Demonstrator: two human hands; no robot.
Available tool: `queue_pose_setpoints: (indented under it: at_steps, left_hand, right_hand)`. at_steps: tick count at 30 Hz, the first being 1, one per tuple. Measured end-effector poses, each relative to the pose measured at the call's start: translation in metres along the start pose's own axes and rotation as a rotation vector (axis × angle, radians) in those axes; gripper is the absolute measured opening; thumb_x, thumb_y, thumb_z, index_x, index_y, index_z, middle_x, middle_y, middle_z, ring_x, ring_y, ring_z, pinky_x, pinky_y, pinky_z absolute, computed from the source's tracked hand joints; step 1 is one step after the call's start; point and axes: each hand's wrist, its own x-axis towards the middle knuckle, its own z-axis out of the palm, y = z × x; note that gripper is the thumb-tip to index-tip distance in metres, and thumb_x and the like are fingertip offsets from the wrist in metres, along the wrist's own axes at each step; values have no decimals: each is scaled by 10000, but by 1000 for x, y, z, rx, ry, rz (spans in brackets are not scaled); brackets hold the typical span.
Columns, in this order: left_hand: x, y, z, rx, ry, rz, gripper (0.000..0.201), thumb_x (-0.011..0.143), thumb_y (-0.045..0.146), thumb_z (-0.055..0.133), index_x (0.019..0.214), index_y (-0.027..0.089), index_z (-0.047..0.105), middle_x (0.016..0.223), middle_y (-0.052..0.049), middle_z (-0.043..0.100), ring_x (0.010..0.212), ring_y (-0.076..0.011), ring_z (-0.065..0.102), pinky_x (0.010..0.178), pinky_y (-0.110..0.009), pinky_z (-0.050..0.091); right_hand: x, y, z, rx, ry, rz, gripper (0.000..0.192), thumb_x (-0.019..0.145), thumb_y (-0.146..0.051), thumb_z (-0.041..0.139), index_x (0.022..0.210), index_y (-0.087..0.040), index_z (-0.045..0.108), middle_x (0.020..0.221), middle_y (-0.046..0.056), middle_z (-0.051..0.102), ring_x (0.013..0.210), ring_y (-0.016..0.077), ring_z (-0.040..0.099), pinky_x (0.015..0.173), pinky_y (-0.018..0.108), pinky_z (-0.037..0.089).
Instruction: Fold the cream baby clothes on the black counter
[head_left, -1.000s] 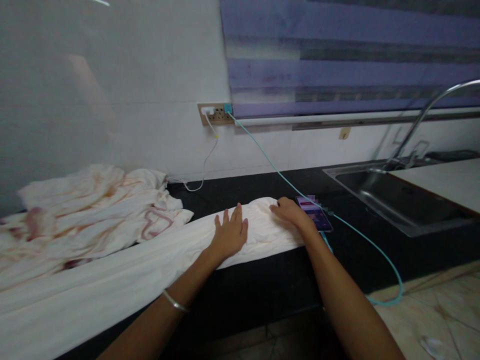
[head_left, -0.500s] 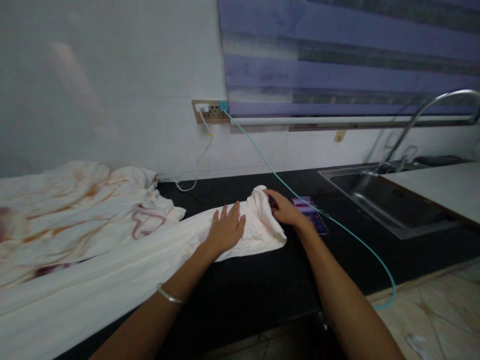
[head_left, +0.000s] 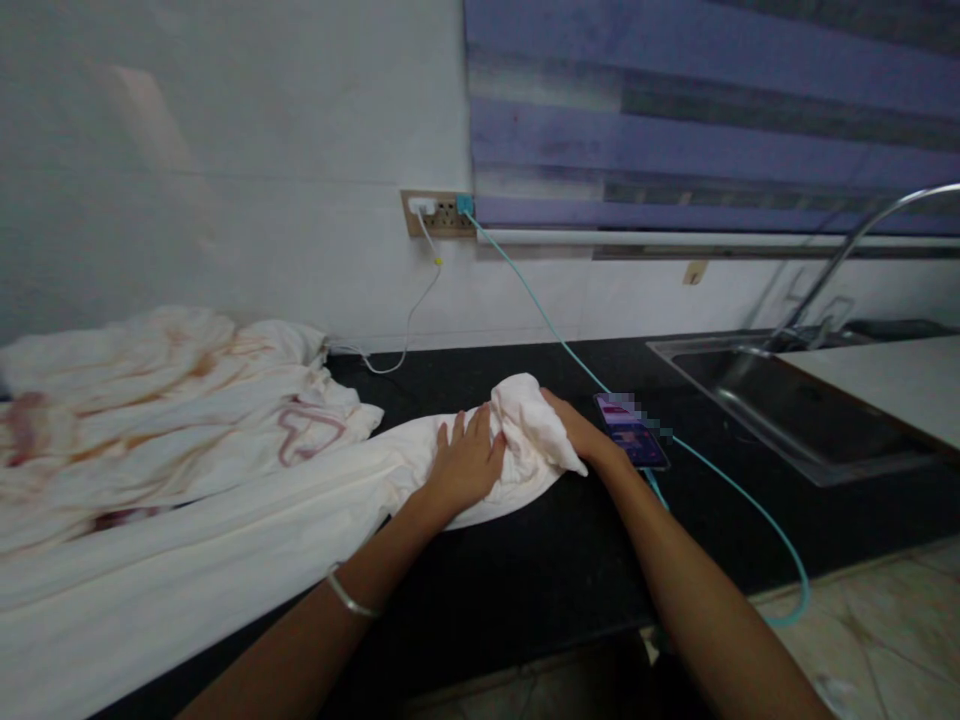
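Observation:
A long strip of white cloth [head_left: 277, 520] runs across the black counter [head_left: 517, 590] from the lower left. My left hand [head_left: 466, 465] lies flat on it near its right end, fingers spread. Beside it, my right hand [head_left: 574, 425] holds up the raised, folded-over end of the cloth. The fingers of that hand are mostly hidden behind the fold. Crumpled white fabric with brown stains and a dark pinkish heart outline [head_left: 304, 430] is heaped to the left, behind the strip.
A lit phone [head_left: 634, 435] rests right of my right hand, with a teal cable [head_left: 757, 495] looping past it over the front edge. A wall socket [head_left: 442, 213] holds two plugs. Farther right are a metal sink [head_left: 780, 400], a curved faucet [head_left: 847, 240] and a pale board [head_left: 885, 375].
My right hand has pushed the cloth's end up and over to the left, and its fingers have gone behind the fold. My left hand stays flat. The view has shifted slightly left.

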Motion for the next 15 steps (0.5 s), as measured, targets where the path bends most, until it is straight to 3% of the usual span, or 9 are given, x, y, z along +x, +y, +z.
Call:
queue_pose_setpoints:
  at_steps: [5,10,13,15]
  left_hand:
    - [-1,1,1,36,40,20,674,1050,454,191,1643,138,256,1723,-156,262,1600,-381,199,1269,-651,195]
    - [-1,1,-3,35,7,56,648,1021,354,323,1640,172,269,1717,-168,275,1598,-389,180,1251,-675,204]
    - [-1,1,-7,24,63,108,670,973,335,462,1614,195,320,1666,-187,348,1557,-393,255,1233,-646,253]
    - [-1,2,-11,16,148,153,598,955,327,510,1527,168,434,1557,-200,461,1470,-370,379,1217,-588,305]
  right_hand:
    - [1,-9,-4,294,72,83,566,935,-450,652,1440,-224,531,1415,115,614,1294,243,589,1159,430,428]
    - [10,-19,8,747,76,258,807,941,-467,625,1616,-343,200,1317,81,620,1006,199,685,851,375,605]
    - [15,-23,21,860,97,285,757,917,-404,578,1577,-372,208,1289,60,593,876,165,676,737,342,620]
    - [16,-23,28,760,136,252,767,851,-299,585,1540,-346,253,1297,67,579,844,159,668,735,353,622]
